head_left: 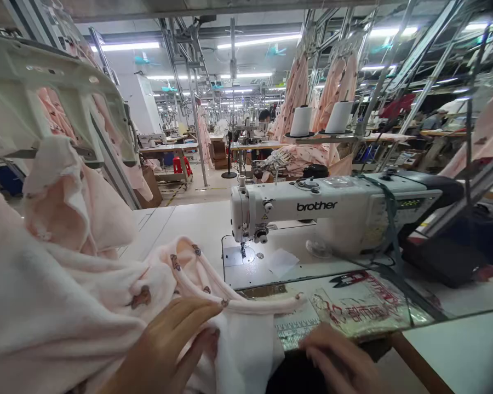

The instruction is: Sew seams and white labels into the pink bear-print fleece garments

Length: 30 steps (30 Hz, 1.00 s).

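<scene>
From my end the left hand (pixel 164 350) is open, fingers flat on the pink fabric (pixel 86 306), tips touching the rolled strip (pixel 250 303) along its edge. The right hand (pixel 340 361) is low at the near edge of the table (pixel 197 219) and blurry, so I can't tell if it grips anything. The fabric is piled at the left and spills over the near edge. There's bare table between it and the machine (pixel 312 210), and the plate under the needle (pixel 243 249) is free, with a white patch (pixel 282 261) just right of it. A printed sheet (pixel 361 306) lies under the strip's end. Boxes (pixel 219 158) are on the floor far back, contents too small to tell
</scene>
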Each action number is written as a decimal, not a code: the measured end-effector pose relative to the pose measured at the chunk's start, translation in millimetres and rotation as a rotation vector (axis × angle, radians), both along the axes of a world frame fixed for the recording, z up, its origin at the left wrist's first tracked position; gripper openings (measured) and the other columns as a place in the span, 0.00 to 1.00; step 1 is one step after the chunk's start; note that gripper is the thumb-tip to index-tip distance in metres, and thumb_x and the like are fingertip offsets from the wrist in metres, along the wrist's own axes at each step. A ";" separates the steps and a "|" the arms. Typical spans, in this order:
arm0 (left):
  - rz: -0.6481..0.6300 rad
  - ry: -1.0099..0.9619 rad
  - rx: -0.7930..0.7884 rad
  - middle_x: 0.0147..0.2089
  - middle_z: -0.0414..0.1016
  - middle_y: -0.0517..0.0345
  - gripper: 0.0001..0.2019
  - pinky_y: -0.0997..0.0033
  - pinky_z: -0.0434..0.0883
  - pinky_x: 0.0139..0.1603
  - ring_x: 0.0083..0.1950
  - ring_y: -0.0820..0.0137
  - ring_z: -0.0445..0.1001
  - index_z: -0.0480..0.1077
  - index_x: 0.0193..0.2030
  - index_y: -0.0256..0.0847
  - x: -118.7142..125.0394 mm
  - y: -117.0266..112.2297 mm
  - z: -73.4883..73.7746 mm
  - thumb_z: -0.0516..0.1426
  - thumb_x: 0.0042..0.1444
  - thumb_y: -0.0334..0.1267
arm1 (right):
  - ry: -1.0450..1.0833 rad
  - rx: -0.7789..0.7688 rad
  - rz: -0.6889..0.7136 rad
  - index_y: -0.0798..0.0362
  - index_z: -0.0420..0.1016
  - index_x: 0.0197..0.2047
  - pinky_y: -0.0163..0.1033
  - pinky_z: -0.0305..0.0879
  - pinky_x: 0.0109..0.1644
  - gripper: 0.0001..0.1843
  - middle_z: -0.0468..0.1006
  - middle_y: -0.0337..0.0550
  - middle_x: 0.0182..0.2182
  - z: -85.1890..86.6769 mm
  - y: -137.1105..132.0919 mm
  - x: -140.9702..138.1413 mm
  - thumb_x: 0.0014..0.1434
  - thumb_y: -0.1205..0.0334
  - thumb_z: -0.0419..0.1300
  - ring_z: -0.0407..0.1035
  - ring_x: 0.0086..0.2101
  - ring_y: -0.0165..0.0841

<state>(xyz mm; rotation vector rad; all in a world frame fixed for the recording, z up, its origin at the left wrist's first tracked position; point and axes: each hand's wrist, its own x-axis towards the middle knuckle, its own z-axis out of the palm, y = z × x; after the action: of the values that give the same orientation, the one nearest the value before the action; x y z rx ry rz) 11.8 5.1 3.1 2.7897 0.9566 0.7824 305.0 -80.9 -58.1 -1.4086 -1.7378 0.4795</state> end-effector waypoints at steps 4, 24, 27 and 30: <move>-0.118 0.290 -0.308 0.46 0.74 0.54 0.10 0.62 0.70 0.48 0.47 0.63 0.73 0.68 0.47 0.42 56.1 25.6 5.4 0.49 0.62 0.35 | -0.348 0.155 0.048 0.50 0.69 0.49 0.49 0.61 0.54 0.14 0.71 0.48 0.46 6.0 45.3 -3.6 0.62 0.69 0.50 0.62 0.50 0.41; -0.075 0.391 -0.833 0.38 0.73 0.57 0.10 0.69 0.64 0.38 0.40 0.64 0.71 0.71 0.41 0.43 70.6 74.7 -11.8 0.56 0.52 0.39 | -0.155 -0.523 0.110 0.52 0.69 0.30 0.36 0.57 0.39 0.06 0.73 0.36 0.30 33.0 84.7 -18.7 0.51 0.73 0.56 0.66 0.36 0.31; -0.058 0.436 -0.782 0.40 0.74 0.54 0.10 0.64 0.65 0.40 0.43 0.60 0.72 0.71 0.42 0.42 73.3 70.8 -11.7 0.56 0.53 0.41 | -0.171 -0.485 0.102 0.52 0.68 0.29 0.36 0.56 0.39 0.06 0.71 0.36 0.32 26.3 90.1 -17.0 0.51 0.73 0.55 0.65 0.36 0.31; -0.032 0.437 -0.624 0.44 0.71 0.50 0.12 0.58 0.65 0.46 0.46 0.57 0.69 0.69 0.43 0.38 81.3 65.5 -7.0 0.57 0.54 0.41 | -0.185 -0.478 0.122 0.53 0.68 0.28 0.36 0.56 0.39 0.06 0.69 0.37 0.32 26.6 91.5 -14.8 0.49 0.73 0.55 0.64 0.36 0.31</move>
<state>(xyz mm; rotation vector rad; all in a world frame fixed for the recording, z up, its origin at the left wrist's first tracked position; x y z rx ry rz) 93.1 70.6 -3.9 2.4241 0.9871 -0.1437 290.3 10.6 -31.5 -1.7245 -1.9484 0.9015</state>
